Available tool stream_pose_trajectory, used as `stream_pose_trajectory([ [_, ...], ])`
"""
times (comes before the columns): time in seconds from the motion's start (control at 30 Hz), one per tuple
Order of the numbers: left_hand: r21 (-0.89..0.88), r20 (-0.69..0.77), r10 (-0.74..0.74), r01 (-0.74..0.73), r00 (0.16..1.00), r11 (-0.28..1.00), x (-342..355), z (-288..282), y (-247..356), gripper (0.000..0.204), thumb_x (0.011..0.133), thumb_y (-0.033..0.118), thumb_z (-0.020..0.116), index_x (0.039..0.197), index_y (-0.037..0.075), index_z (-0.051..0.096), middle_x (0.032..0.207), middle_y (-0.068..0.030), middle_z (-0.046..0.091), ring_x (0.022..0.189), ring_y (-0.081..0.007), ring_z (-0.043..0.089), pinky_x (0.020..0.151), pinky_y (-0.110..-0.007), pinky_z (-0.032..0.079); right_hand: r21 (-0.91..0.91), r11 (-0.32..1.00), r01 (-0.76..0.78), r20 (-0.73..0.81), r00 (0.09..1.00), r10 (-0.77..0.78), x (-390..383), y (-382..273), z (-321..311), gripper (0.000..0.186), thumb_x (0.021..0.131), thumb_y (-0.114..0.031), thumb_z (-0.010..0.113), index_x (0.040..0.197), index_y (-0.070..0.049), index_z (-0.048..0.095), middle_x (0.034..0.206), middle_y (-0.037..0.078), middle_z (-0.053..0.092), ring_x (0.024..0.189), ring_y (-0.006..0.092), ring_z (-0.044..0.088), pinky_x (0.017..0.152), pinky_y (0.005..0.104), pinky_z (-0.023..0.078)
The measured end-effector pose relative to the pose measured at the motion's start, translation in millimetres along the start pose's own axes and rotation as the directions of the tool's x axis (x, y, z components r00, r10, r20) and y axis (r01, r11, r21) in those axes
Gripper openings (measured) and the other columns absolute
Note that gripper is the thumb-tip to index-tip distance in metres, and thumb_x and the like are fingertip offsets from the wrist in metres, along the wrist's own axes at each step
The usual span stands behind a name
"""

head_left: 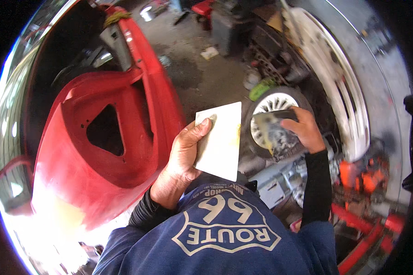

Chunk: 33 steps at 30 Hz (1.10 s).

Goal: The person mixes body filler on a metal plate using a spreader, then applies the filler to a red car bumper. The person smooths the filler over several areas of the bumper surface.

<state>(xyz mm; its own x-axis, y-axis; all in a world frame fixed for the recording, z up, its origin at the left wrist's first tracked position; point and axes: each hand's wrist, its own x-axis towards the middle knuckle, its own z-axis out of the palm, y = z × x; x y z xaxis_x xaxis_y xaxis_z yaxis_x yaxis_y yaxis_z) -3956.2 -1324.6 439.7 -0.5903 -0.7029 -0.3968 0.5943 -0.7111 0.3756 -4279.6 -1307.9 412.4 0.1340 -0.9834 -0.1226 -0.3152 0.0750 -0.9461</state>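
Observation:
My left hand (pixel 184 150) grips a flat white board (pixel 221 144), with the thumb lying on its face and the other fingers hidden behind it. Faint yellowish smears mark the board's right edge. To the right, my right hand (pixel 308 130) is closed on a dark, flat spreader-like tool (pixel 275 130) with pale smears on it; motion blur hides its exact kind. The tool and the board are apart. Left of my left hand stands a red car body panel (pixel 144 172) with a rounded recess and a dark triangular hole. A pale yellowish patch (pixel 64 208) shows on its lower part.
Beyond my right hand lies a wheel (pixel 280 101) with a white spoked rim and a green object (pixel 261 89) beside it. A white bumper-like part (pixel 339 87) leans along the right wall. Red metal bars (pixel 360 243) and orange items (pixel 362 176) are at lower right.

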Motion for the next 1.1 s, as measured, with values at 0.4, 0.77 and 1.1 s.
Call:
stream_pose_trajectory([
  [0.4, 0.348, -0.418, 0.622, -0.516, 0.662, 0.783, 54, -24, 61, 0.033, 0.099, 0.018, 0.054, 0.126, 0.0, 0.051, 0.116, -0.0142, 0.063, 0.098, -0.0237, 0.067, 0.086, -0.038, 0.057, -0.018, 0.974, 0.227, 0.196, 0.956, -0.219, 135, -38, 36, 0.033, 0.091, -0.008, 0.064, 0.125, -0.004, 0.061, 0.109, 0.01, 0.066, 0.097, 0.02, 0.064, 0.085, 0.0314, 0.05],
  [0.77, 0.223, -0.57, 0.575, -0.563, 0.586, 0.796, 71, -37, 92, 0.033, 0.096, 0.017, 0.057, 0.123, -0.001, 0.053, 0.112, -0.0123, 0.065, 0.096, -0.0216, 0.066, 0.085, -0.036, 0.055, 0.861, 0.468, -0.2, 0.2, 0.978, 0.049, 264, -65, 63, 0.054, 0.089, -0.023, 0.068, 0.135, -0.003, 0.048, 0.125, 0.013, 0.061, 0.112, 0.0287, 0.061, 0.1, 0.0471, 0.048],
  [1.1, 0.257, -0.749, 0.544, -0.59, 0.379, 0.765, 83, -33, 113, 0.031, 0.095, 0.013, 0.058, 0.122, -0.002, 0.056, 0.112, -0.0114, 0.066, 0.096, -0.0175, 0.065, 0.083, -0.032, 0.054, -0.106, 0.527, 0.843, 0.734, 0.425, -0.531, 363, -122, 97, 0.036, 0.077, -0.006, 0.068, 0.113, -0.012, 0.071, 0.114, 0.008, 0.068, 0.108, 0.0295, 0.063, 0.091, 0.0414, 0.048],
])
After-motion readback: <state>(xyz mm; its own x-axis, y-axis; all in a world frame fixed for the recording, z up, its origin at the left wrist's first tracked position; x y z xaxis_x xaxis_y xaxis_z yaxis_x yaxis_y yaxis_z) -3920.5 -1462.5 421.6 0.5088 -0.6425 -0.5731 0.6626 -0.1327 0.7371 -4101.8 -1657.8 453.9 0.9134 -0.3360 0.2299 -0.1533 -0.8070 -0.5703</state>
